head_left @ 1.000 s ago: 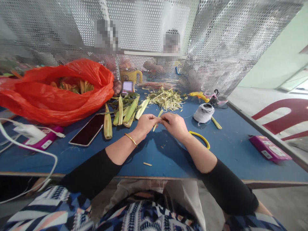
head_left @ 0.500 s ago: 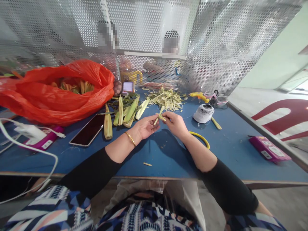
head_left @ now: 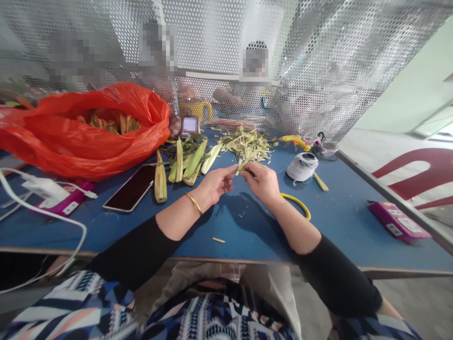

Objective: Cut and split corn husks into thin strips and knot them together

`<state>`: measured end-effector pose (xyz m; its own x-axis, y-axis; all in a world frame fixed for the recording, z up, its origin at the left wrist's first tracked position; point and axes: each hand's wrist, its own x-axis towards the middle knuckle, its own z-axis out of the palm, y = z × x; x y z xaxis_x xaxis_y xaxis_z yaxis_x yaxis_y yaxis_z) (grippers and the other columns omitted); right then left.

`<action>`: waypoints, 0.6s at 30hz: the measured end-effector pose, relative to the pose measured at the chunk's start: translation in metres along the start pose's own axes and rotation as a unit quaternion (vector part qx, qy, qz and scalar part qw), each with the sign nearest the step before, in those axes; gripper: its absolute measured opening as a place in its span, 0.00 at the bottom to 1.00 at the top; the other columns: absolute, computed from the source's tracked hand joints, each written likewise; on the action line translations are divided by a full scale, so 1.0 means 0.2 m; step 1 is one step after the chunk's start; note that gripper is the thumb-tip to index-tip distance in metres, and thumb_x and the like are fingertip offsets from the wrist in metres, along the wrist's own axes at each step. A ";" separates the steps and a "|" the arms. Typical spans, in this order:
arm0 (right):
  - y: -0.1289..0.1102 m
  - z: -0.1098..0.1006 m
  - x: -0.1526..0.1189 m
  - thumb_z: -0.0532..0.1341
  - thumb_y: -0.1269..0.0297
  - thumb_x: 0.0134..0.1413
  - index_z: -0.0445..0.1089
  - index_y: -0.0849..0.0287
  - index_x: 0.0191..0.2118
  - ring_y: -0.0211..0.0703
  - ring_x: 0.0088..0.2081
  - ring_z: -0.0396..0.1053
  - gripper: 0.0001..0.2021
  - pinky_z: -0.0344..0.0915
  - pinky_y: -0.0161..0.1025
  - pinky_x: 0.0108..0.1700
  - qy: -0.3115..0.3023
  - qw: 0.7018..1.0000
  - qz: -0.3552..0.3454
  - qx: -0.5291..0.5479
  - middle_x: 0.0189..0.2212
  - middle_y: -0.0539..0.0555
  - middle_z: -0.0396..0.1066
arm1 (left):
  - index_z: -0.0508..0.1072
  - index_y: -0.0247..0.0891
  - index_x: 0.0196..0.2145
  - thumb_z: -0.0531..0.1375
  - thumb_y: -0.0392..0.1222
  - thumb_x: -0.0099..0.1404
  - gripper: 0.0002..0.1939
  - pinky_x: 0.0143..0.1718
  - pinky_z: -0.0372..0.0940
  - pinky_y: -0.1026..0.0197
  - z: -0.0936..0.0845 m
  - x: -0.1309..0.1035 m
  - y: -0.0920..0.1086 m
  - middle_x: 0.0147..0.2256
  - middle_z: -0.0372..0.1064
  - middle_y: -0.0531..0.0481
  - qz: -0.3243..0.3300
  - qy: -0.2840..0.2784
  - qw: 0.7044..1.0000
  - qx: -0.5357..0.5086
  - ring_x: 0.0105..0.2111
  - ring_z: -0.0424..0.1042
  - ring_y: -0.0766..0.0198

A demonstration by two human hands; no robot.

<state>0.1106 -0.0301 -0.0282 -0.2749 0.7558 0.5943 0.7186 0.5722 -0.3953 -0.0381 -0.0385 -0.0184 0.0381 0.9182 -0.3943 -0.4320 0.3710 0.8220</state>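
Between my hands is a small pale green husk piece point(head_left: 239, 166). My right hand point(head_left: 261, 182) pinches it between thumb and fingers. My left hand point(head_left: 216, 185), with a gold bangle at the wrist, has its fingertips at the piece's left side, the lower fingers curled; whether it grips the piece too is hard to tell. Just behind lies a heap of shredded husk strips point(head_left: 247, 144). Whole green husks point(head_left: 193, 163) lie to the left of the heap, and one yellowish husk point(head_left: 160, 182) sits nearer to me.
On the left are a red plastic bag point(head_left: 106, 156), a phone point(head_left: 130, 189) and a purple power strip point(head_left: 67, 202) with white cables. Right: white thread spool point(head_left: 302, 167), yellow ring point(head_left: 299, 204), yellow glue gun point(head_left: 296, 140), purple box point(head_left: 398, 221). A perforated metal screen point(head_left: 219, 42) stands behind.
The husk piece has turned and sits more in my right fingers. My left fingers have shifted slightly away from it. The view has moved a little.
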 end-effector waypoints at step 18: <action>-0.01 -0.01 0.01 0.62 0.64 0.53 0.70 0.54 0.34 0.42 0.30 0.69 0.02 0.62 0.37 0.37 0.003 0.998 0.032 0.049 0.28 0.50 0.75 | 0.72 0.34 0.24 0.65 0.33 0.58 0.07 0.25 0.64 0.66 -0.02 0.03 0.03 0.22 0.68 0.54 -0.060 -0.047 0.996 -0.045 0.19 0.65 0.73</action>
<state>0.1090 -0.0311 -0.0251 -0.2264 0.7899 0.5699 0.6683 0.5517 -0.4990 -0.0448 -0.0313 -0.0174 0.1776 0.8782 -0.4441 -0.4983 0.4695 0.7289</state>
